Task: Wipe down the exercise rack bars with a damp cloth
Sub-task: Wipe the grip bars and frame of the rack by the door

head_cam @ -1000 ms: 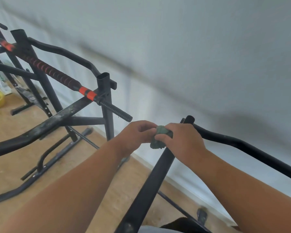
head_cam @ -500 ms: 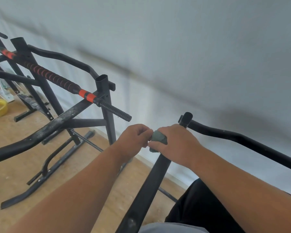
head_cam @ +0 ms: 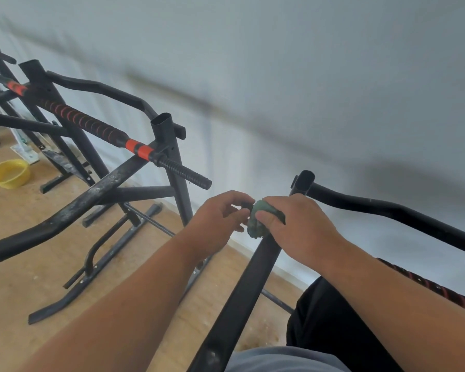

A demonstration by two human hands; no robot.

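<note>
Green cloth bunched on the near bar, close below its open top end. Right hand curls over cloth and bar, clamping the wad against the metal so that, presumably, a stroke drags it along the tube. Left hand, just beside it, has its fingertips curled at the cloth's free edge, probably gathering it. The far rack looks dusty and unwiped.
</note>
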